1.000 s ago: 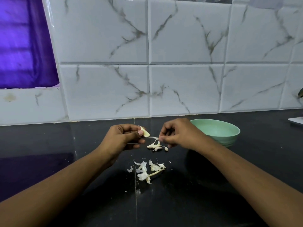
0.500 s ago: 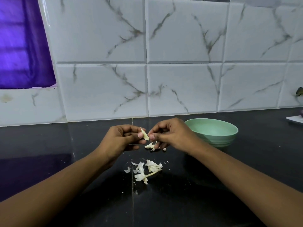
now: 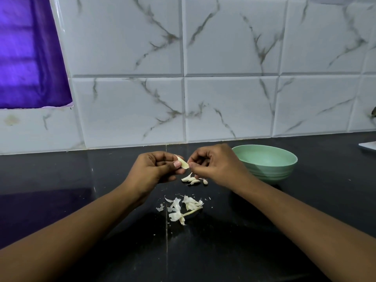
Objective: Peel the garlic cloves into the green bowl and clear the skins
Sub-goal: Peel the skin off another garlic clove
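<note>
My left hand [image 3: 156, 169] pinches a pale garlic clove [image 3: 182, 162] between thumb and fingers, above the black counter. My right hand [image 3: 215, 163] meets it from the right, with thumb and forefinger pinching the clove's lower end. Below the hands lie a few unpeeled garlic cloves [image 3: 193, 180]. Nearer to me sits a loose heap of white garlic skins [image 3: 183, 207] with a thin stalk. The green bowl [image 3: 268, 161] stands to the right of my right hand; no cloves show inside it.
The black counter [image 3: 101, 200] runs under everything and ends at a white marbled tile wall [image 3: 223, 98]. A purple curtain [image 3: 26, 53] hangs at the upper left. A white object's corner [image 3: 369, 146] pokes in at the far right edge.
My right hand, which had pulled away to the right a second ago, has come back to the clove and now pinches its lower end. The left hand has barely moved.
</note>
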{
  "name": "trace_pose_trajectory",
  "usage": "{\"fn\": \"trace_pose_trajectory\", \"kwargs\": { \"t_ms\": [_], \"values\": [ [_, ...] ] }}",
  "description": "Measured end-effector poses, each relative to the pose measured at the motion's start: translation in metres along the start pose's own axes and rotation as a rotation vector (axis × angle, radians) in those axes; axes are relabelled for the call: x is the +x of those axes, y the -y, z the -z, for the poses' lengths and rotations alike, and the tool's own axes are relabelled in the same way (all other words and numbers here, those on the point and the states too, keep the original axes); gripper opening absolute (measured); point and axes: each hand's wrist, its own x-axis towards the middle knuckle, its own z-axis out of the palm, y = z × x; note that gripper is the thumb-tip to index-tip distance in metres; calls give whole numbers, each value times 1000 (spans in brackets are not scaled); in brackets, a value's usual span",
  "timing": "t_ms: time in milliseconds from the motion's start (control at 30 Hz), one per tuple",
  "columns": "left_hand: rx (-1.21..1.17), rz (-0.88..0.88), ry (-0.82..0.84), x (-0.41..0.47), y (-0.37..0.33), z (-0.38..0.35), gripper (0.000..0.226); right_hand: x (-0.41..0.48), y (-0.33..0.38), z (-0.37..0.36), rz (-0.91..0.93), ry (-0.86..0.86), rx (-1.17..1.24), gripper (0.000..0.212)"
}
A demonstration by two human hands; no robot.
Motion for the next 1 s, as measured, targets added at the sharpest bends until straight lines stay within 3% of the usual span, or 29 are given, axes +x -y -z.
{"fn": "trace_pose_trajectory", "kwargs": {
  "t_ms": [200, 400, 600, 700, 833, 1000],
  "values": [
    [-40, -34, -26, -1, -2, -4, 5, -1, 0, -9, 156, -190, -143, 12],
    [-53, -79, 1, -1, -4, -6, 8, 0, 0, -8, 181, -201, -93, 10],
    [-64, -112, 17, -2, -4, -4, 17, 2, -1, 0, -51, -50, 390, 10],
    [-66, -133, -1, -2, -3, -3, 19, 2, 1, 3, -48, -1, 462, 13],
    [-69, -140, -22, -2, -3, -3, 19, 1, -1, 3, 32, -72, 316, 18],
    [-57, -156, -34, -3, -4, -6, 17, 1, -3, -1, 162, -181, 39, 8]
  ]
}}
